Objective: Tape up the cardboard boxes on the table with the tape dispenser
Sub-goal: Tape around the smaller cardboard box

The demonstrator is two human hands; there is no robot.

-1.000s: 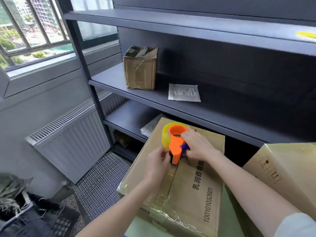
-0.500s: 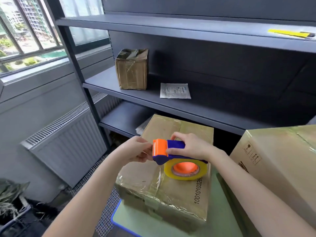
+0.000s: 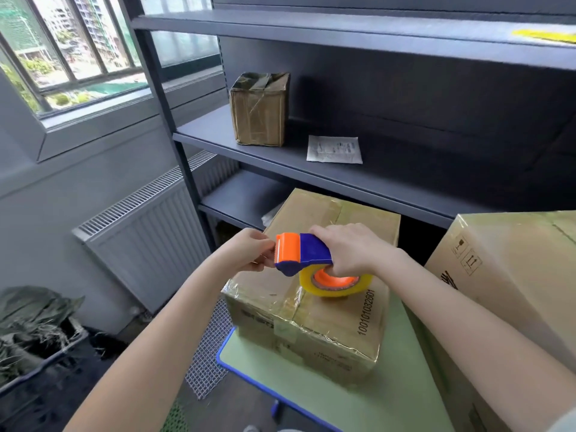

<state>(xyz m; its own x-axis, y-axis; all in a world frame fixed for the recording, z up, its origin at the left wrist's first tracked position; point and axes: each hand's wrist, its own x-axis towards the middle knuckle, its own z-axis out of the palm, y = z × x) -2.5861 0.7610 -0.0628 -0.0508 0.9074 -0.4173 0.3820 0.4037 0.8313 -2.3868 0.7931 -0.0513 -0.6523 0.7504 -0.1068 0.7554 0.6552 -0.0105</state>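
Grey metal shelving (image 3: 280, 157) fills the background, with a barred window (image 3: 62, 51) and a white radiator (image 3: 146, 238) on the wall to its left. On the middle shelf stand a small taped box (image 3: 260, 110) and, just beside it, a printed paper sheet (image 3: 334, 149) lying flat. A yellow item (image 3: 545, 35) lies on the top shelf at the right; blurred, cannot identify.

Green table (image 3: 311, 397) with a blue rim stands in front of the shelving.
- Cardboard box (image 3: 327, 325): sits at the table's far left corner, flaps closed, with glossy clear tape over the centre seam and the near edges. A number is printed along its top right side.
- Large box (image 3: 505, 275): sits along the table's right edge, near the first box but apart from it, and also shows tape sheen.

Tape dispenser (image 3: 304, 255): blue body with an orange cutter head, held above the near half of the cardboard box top with the head pointing left. Its yellowish tape roll (image 3: 336, 285) hangs low over the box top; cannot tell if it touches.

Right hand (image 3: 349, 247): grasps the blue handle from above, fingers wrapped round it.
Left hand (image 3: 249, 251): fingers curled, tips pinching at the toothed edge of the orange head. Cannot tell whether a tape end lies between them.

On the floor at the left are a dark crate (image 3: 37, 332) of dried plant matter and a wire mesh panel (image 3: 212, 347) by the table's left edge.
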